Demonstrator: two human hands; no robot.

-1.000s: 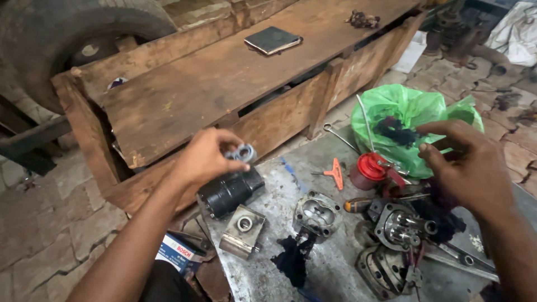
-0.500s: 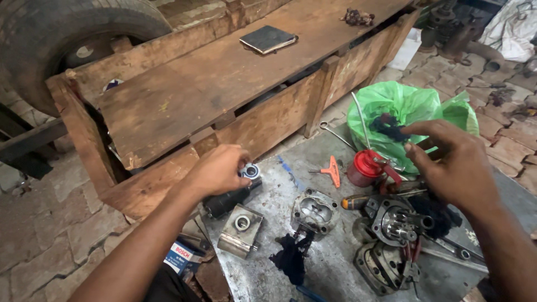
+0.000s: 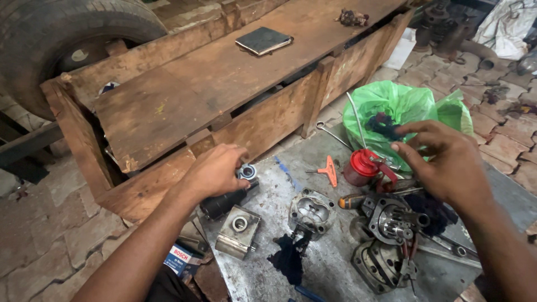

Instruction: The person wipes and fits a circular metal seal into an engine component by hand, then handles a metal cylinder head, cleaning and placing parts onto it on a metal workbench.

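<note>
A long, worn wooden workbench [image 3: 224, 84] serves as landmark. On its top lies 1 flat dark notebook [image 3: 263, 40]; at its far end sits a small dark clump of scrap [image 3: 352, 18]. Behind its left end stands a large black rubber tyre [image 3: 61, 39]. Right of it, a crumpled green plastic bag [image 3: 397, 109] rests.

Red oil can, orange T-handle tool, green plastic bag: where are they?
red oil can [image 3: 362, 166], head view, on its body.
orange T-handle tool [image 3: 331, 170], head view, on its handle.
green plastic bag [image 3: 394, 106], head view, on its upper side.
</note>
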